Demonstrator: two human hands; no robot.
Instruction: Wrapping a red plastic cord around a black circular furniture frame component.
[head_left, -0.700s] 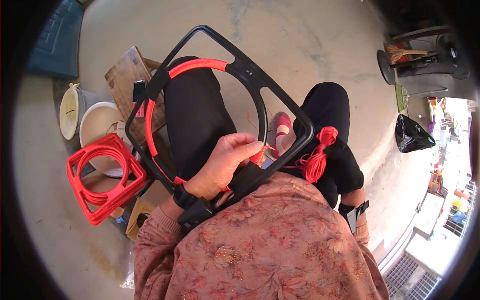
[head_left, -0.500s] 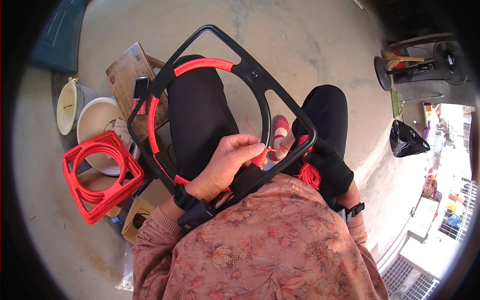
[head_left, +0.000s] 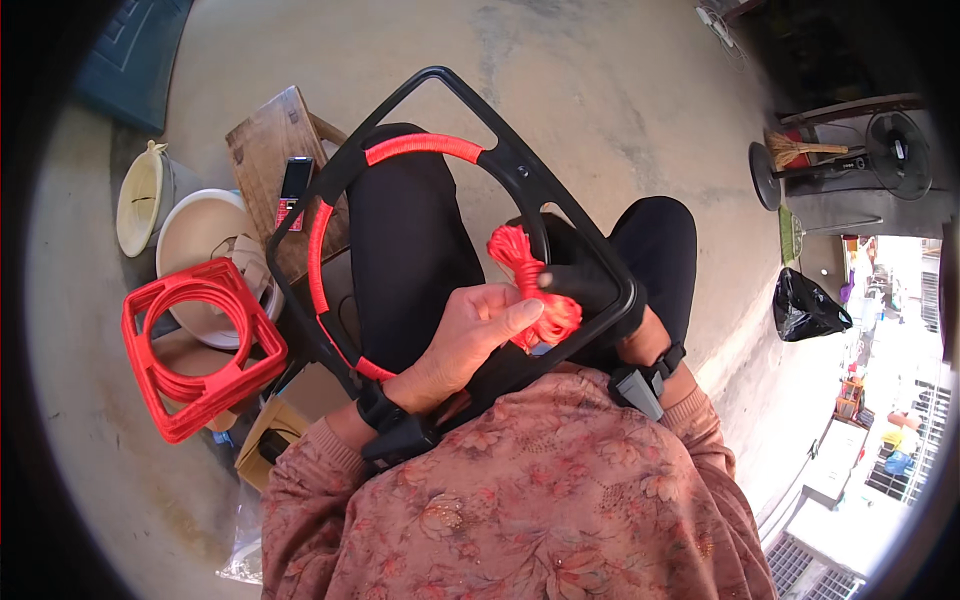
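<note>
A black square frame with a round opening (head_left: 577, 212) rests across my thighs, parts of its ring wound in red cord (head_left: 425, 147). At the ring's right side is a tied bundle of red cord (head_left: 516, 252). My bare left hand (head_left: 468, 335) is closed, thumb and fingers pinching at the bundle's middle. My black-gloved right hand (head_left: 590, 287) reaches in from beneath the frame's right side, its fingers closed at the same bundle. The frame partly hides the glove. The wound section by my left hand is mostly covered by the bundle.
To the left, a stack of red-wrapped frames (head_left: 260, 350) sits by a white bucket (head_left: 172, 240) and a cream pail (head_left: 128, 205). A phone (head_left: 297, 178) lies on a wooden stool (head_left: 262, 135). A fan (head_left: 897, 150) and black bag (head_left: 805, 305) are far right.
My right hand has moved left, bringing the cord bundle from beside my right thigh to the ring and my left hand. My left hand has shifted slightly downward with the frame.
</note>
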